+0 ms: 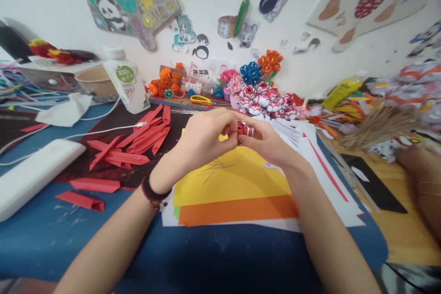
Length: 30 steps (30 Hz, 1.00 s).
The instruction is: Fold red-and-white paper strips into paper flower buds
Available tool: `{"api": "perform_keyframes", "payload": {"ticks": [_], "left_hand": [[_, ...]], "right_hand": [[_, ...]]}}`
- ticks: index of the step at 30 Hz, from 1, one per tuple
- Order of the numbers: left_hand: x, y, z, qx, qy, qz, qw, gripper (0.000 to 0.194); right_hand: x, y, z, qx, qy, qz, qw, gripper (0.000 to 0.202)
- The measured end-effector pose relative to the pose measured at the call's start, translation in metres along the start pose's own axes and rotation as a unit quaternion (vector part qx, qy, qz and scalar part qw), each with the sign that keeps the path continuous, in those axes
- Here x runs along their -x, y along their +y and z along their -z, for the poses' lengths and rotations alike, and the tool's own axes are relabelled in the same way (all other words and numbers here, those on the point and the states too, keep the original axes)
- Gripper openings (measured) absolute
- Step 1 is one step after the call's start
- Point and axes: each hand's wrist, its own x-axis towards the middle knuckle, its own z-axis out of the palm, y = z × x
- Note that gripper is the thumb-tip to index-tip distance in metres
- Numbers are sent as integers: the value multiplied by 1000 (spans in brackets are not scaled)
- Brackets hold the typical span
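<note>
Between my two hands is a small red and white folded paper flower, held up over the sheets. My left hand has its fingers curled in a pinch at the flower's left side. Thumb and fingers of my right hand close round it from the right. Below lie a yellow paper sheet and an orange sheet, with several thin wire pieces on the yellow one. Beyond my hands sits a pile of similar red and white flowers.
Folded red paper strips lie at left, near a white power strip and a white bottle. Yellow-handled scissors rest behind. At right are a bundle of brown sticks and another person's arm.
</note>
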Motion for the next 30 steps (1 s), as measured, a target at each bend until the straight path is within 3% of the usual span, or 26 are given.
{"api": "perform_keyframes", "payload": {"ticks": [5, 11, 16, 20, 30], "left_hand": [[1, -1, -5, -24, -15, 7, 1000, 7], [2, -10, -12, -24, -1, 13, 1000, 7], [2, -15, -17, 1, 46, 29, 999, 7], [2, -15, -19, 33, 71, 50, 996, 6], [1, -14, -20, 26, 58, 77, 995, 6]], "right_hand": [[-1, 2, -1, 15, 18, -18, 1000, 61], [-3, 7, -6, -96, 43, -69, 992, 61], [-6, 10, -15, -129, 84, -49, 987, 51], [-8, 12, -19, -148, 77, -42, 985, 48], [-9, 16, -21, -124, 88, -60, 987, 45]]}}
